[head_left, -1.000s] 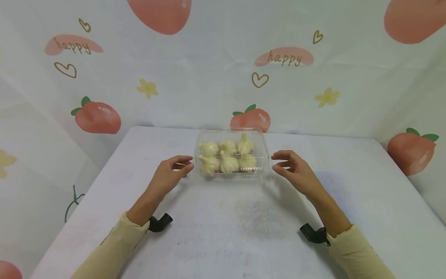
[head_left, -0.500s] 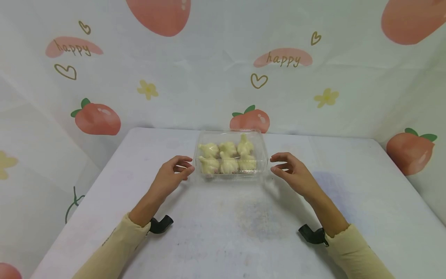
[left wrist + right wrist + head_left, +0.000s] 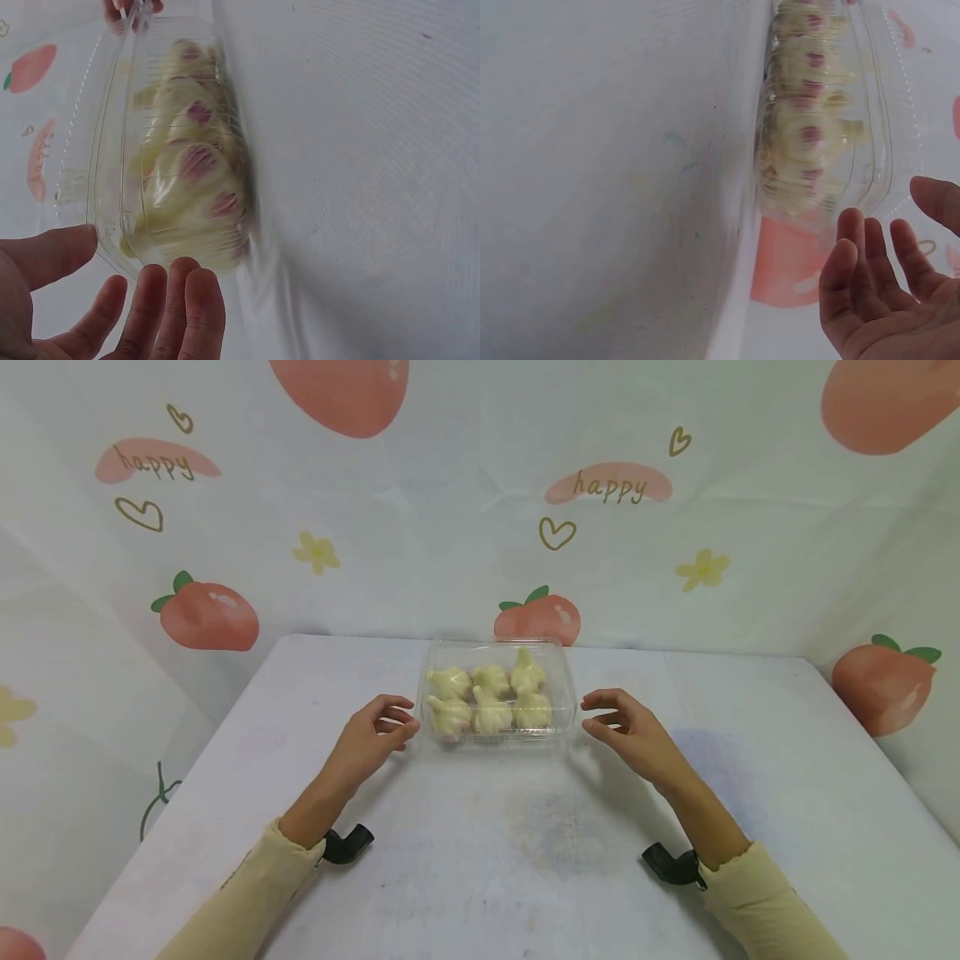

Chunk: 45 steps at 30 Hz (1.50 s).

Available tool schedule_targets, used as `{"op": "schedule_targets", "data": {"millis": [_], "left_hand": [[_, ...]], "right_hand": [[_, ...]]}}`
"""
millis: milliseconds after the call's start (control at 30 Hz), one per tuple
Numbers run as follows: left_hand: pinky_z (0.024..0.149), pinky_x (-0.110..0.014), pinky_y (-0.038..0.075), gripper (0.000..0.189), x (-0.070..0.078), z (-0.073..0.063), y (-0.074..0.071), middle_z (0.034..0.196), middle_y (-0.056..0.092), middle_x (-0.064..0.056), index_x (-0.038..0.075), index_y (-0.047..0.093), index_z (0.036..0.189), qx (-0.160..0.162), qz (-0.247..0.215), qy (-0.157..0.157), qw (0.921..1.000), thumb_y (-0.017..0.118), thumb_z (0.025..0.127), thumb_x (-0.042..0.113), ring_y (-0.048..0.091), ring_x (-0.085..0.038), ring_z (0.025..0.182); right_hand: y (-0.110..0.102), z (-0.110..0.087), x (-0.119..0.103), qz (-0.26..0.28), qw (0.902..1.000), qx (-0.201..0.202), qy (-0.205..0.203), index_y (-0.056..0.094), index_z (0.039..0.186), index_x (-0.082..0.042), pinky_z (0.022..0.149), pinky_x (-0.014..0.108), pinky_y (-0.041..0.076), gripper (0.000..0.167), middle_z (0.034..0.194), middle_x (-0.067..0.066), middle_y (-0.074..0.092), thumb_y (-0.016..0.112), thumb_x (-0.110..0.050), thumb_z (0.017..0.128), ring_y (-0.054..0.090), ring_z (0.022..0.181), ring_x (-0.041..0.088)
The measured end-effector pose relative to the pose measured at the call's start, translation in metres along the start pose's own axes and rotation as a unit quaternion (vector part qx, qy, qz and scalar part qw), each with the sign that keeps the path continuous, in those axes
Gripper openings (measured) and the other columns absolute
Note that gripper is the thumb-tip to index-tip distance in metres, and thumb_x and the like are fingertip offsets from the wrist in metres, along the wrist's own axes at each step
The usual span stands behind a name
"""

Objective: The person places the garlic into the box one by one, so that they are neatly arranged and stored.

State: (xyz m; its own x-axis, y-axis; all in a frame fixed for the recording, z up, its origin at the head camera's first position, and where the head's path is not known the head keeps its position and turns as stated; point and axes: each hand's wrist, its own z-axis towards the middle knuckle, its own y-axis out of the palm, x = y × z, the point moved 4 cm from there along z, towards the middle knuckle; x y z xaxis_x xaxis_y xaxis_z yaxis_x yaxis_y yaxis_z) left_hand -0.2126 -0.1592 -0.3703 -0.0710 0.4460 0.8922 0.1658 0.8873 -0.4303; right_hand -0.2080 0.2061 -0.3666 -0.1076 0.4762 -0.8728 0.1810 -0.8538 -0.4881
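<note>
A clear plastic clamshell box (image 3: 562, 681) rests toward the back of the white table, its lid lying over the base. Inside are several pale garlic bulbs (image 3: 493, 713) in two rows, with purple patches that show in both wrist views. My left hand (image 3: 367, 735) is at the box's left end, fingers loosely bent and fingertips right by the rim. On the other side, my right hand (image 3: 633, 731) mirrors it, thumb and fingers spread apart close to the right end. Neither hand's fingers curl round the box (image 3: 112, 172); fingertips of the right hand (image 3: 892, 300) overlap its end in the right wrist view.
The white table (image 3: 465, 860) has faint stains and reaches back to a hanging cloth (image 3: 435, 527) printed with peaches, flowers and hearts. A black curved piece (image 3: 348, 843) sits at the left wrist, and a similar black piece (image 3: 671, 864) at the right.
The hands and the box keep almost the same places. Only a slight shift of the head view shows, and the right hand sits a touch nearer the box than one second ago.
</note>
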Motion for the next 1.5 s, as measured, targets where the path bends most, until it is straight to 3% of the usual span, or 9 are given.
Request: {"op": "schedule_targets", "data": {"millis": [667,833,1067,1200,1500], "left_hand": [[0.088,-0.039,0.058,0.040,-0.003,0.002,0.007,0.121,0.065,-0.020,0.007,0.047,0.135,-0.024,-0.021,-0.009,0.9994,0.061,0.099,0.018,0.068,-0.028,0.102],[0.088,-0.037,0.058,0.046,-0.005,0.002,0.008,0.116,0.068,-0.020,0.007,0.042,0.139,-0.035,-0.053,-0.034,0.9974,0.060,0.099,0.018,0.070,-0.024,0.095],[0.081,-0.030,0.059,0.054,-0.008,0.004,0.012,0.100,0.072,-0.008,0.004,0.037,0.146,-0.058,-0.122,-0.060,0.9890,0.058,0.097,0.014,0.068,-0.014,0.079],[0.079,-0.028,0.058,0.054,-0.008,0.004,0.011,0.093,0.071,-0.001,0.001,0.036,0.145,-0.065,-0.134,-0.057,0.9872,0.058,0.097,0.011,0.067,-0.012,0.076],[0.078,-0.027,0.058,0.054,-0.007,0.003,0.009,0.091,0.070,0.000,0.000,0.034,0.146,-0.066,-0.132,-0.054,0.9876,0.056,0.098,0.010,0.065,-0.011,0.074]], "right_hand": [[0.000,0.001,0.003,-0.002,0.9999,-0.002,0.010,0.053,0.134,-0.010,0.093,0.031,0.051,0.040,0.137,0.014,0.057,0.063,-0.026,0.098,0.061,0.117,0.031],[0.001,0.000,0.004,0.000,0.9999,-0.002,0.013,0.053,0.134,-0.011,0.093,0.031,0.050,0.040,0.136,0.012,0.057,0.063,-0.027,0.098,0.061,0.117,0.031],[0.002,0.000,0.003,0.004,0.9999,-0.003,0.014,0.053,0.134,-0.011,0.095,0.035,0.050,0.040,0.137,0.013,0.056,0.063,-0.026,0.098,0.061,0.118,0.032],[0.002,-0.001,0.003,-0.002,0.9998,-0.003,0.019,0.053,0.135,-0.010,0.095,0.037,0.049,0.041,0.138,0.014,0.055,0.063,-0.027,0.098,0.060,0.119,0.032],[0.005,-0.001,0.003,-0.004,0.9998,-0.007,0.019,0.050,0.136,-0.006,0.093,0.033,0.050,0.044,0.135,0.014,0.058,0.062,-0.026,0.098,0.061,0.117,0.033]]}}
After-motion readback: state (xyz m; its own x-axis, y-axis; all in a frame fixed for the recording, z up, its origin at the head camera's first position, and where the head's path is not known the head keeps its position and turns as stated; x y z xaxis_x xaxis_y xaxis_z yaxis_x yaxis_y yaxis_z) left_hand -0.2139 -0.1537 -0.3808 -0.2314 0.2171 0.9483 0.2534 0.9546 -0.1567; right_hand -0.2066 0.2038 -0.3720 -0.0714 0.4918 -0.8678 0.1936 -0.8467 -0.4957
